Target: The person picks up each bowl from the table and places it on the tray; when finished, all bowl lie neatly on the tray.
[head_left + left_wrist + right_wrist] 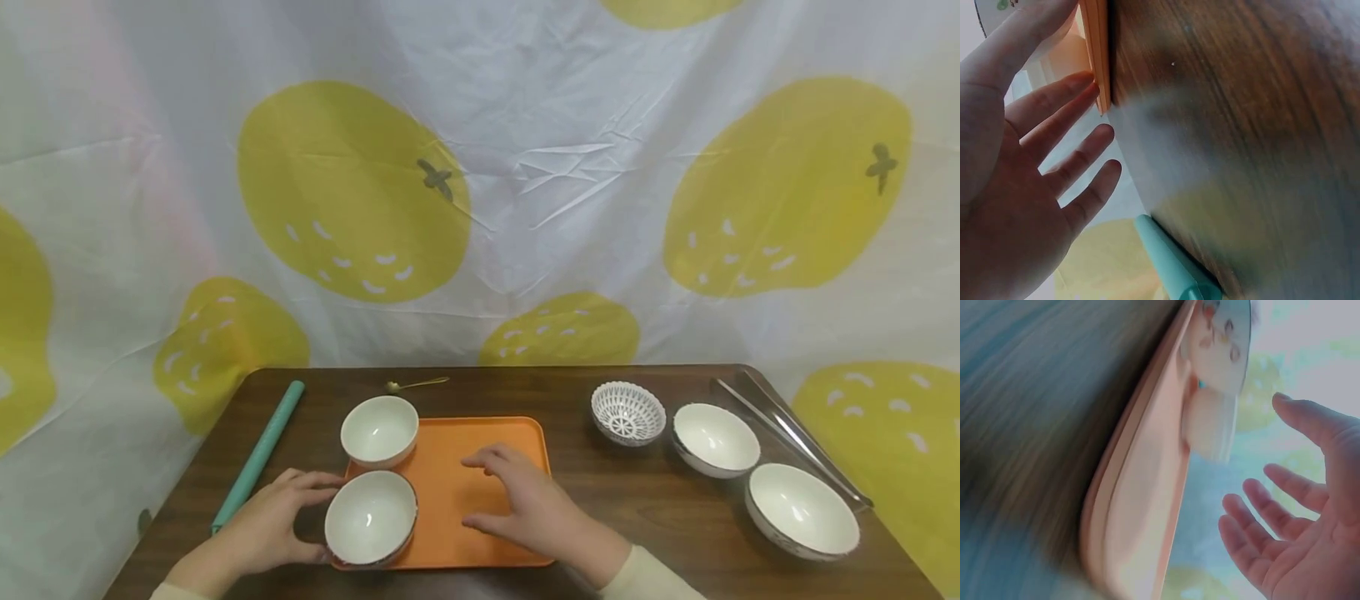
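Two white bowls stand along the left side of an orange tray (442,479): a front bowl (371,518) and a back bowl (379,428). My left hand (272,518) is beside the front bowl, fingers spread and thumb near its lower left side; whether it touches the bowl I cannot tell. In the left wrist view the same hand (1029,169) has extended fingers by the tray's edge. Over the bare right part of the tray hovers my right hand (528,508), holding nothing. The right wrist view shows its loosely bent fingers (1260,509) apart from the bowls.
On the left lies a green roll (258,457). A small golden spoon (417,384) rests behind the tray. To the right are a patterned bowl (628,414), two white bowls (716,440) and metal tongs (798,437). A lemon-print cloth (570,208) hangs behind the table.
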Demonstrator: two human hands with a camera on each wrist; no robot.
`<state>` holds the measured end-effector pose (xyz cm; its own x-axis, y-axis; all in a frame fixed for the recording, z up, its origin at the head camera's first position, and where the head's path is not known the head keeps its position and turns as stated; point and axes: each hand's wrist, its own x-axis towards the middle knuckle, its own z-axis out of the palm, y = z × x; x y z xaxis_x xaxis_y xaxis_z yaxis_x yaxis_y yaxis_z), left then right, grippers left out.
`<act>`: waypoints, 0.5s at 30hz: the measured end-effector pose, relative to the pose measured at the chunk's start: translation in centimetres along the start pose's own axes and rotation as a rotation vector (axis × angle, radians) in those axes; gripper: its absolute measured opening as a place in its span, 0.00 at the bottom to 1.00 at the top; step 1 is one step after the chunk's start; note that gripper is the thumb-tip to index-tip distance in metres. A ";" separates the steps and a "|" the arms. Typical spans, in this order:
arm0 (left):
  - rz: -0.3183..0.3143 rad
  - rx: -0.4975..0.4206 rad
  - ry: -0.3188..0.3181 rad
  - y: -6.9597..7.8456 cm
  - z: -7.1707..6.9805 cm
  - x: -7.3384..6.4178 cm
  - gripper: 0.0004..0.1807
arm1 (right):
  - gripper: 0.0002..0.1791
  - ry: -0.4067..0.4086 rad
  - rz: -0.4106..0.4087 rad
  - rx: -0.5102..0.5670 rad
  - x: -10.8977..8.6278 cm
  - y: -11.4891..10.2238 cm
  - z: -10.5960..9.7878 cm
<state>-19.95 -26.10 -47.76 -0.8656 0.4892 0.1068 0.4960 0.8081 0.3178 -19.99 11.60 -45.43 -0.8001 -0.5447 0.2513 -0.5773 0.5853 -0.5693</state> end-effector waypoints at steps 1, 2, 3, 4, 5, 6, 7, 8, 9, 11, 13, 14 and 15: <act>0.001 -0.002 -0.001 0.0 0.0 0.0 0.42 | 0.32 0.022 0.009 -0.005 -0.5 0.5 -0.4; 0.003 -0.004 0.000 0.1 0.1 0.1 0.42 | 0.31 0.044 0.012 -0.011 -0.9 1.0 -0.9; 0.005 -0.004 0.002 0.1 0.1 0.1 0.42 | 0.29 0.063 0.013 -0.015 -1.3 1.5 -1.3; 0.008 -0.004 0.005 0.1 0.1 0.1 0.42 | 0.29 0.078 0.016 -0.020 -1.7 1.9 -1.6; 0.009 -0.001 0.008 0.1 0.2 0.1 0.42 | 0.28 0.090 0.015 -0.026 -2.2 2.4 -2.0; 0.011 0.003 0.011 0.0 0.2 0.1 0.41 | 0.27 0.099 0.012 -0.038 -2.6 2.8 -2.4; 0.012 0.007 0.014 0.0 0.2 0.1 0.41 | 0.27 0.105 0.008 -0.050 -3.0 3.3 -2.7; 0.012 0.010 0.018 0.0 0.3 0.1 0.41 | 0.27 0.111 0.002 -0.060 -3.4 3.7 -3.1; 0.012 0.010 0.021 -0.1 0.3 0.2 0.41 | 0.26 0.117 -0.004 -0.072 -3.9 4.2 -3.6; 0.014 0.009 0.021 -0.1 0.3 0.2 0.41 | 0.26 0.129 -0.006 -0.111 -4.8 4.9 -4.5; 0.017 0.005 0.019 -0.2 0.3 0.2 0.41 | 0.25 0.140 0.001 -0.151 -5.7 5.6 -5.4; 0.018 0.004 0.020 -0.2 0.2 0.1 0.41 | 0.25 0.145 0.009 -0.172 -6.1 5.8 -5.9; 0.019 0.004 0.021 -0.3 0.2 0.0 0.41 | 0.24 0.150 0.019 -0.194 -6.5 6.1 -6.3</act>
<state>-20.07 -26.23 -48.05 -0.8573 0.4974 0.1325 0.5124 0.8002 0.3116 -19.35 22.52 -45.58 -0.8179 -0.4458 0.3637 -0.5709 0.7069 -0.4176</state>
